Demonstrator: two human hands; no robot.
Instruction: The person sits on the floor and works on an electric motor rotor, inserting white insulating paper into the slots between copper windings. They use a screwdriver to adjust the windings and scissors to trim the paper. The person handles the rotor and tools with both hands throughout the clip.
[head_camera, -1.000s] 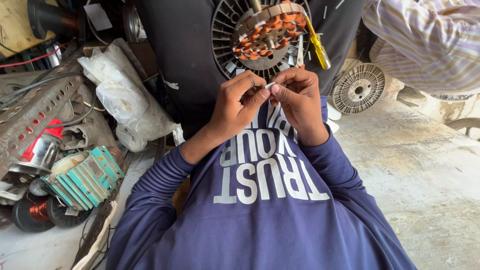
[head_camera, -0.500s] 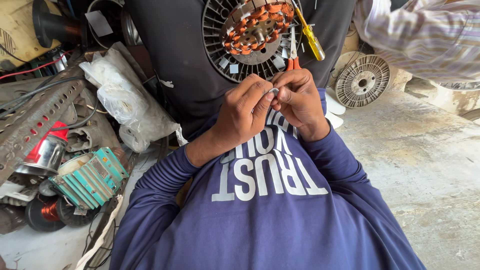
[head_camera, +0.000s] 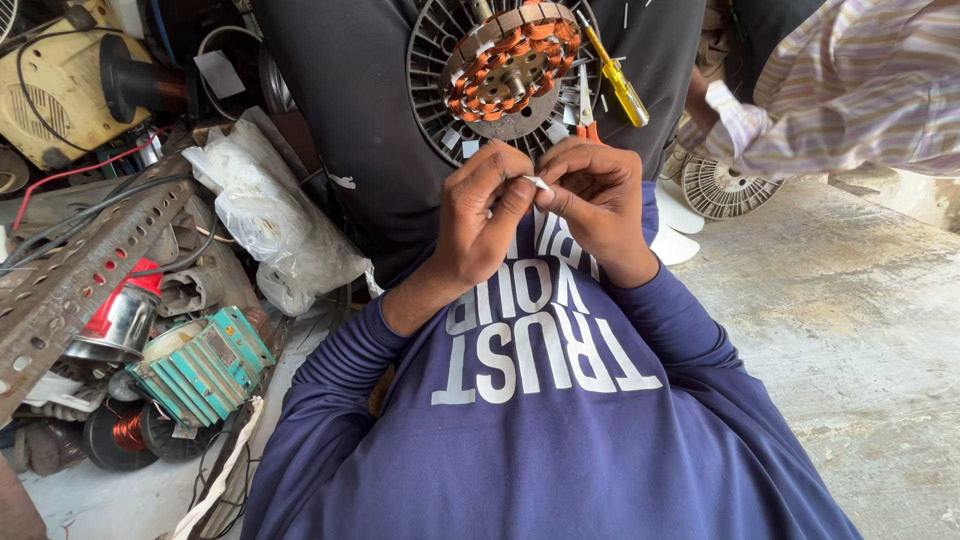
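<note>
White sliver (head_camera: 537, 183), a small pale strip, is sitting pinched between both hands just below the round motor stator (head_camera: 505, 72), which is lying on a dark cloth (head_camera: 350, 130) across the person's lap. The left hand (head_camera: 487, 215) is curling in from the left below the stator, its thumb and forefinger pressing together on one end of the sliver. The right hand (head_camera: 600, 195) is meeting it from the right, its fingertips nipping the other end, the remaining fingers folding inward. What the sliver is made of cannot be told. Copper windings are ringing the stator's centre. A yellow-handled screwdriver (head_camera: 617, 82) is leaning against the stator's right edge, and orange-handled scissors (head_camera: 586, 112) are resting just beside it, right above the right hand. Left of the stator a crumpled clear plastic bag (head_camera: 262, 215) is lying, and farther left and lower a teal finned block (head_camera: 205, 360) is sitting among scrap. Right of the stator another person's striped sleeve (head_camera: 840, 95) is reaching over a second finned disc (head_camera: 722, 188) on the concrete floor.
</note>
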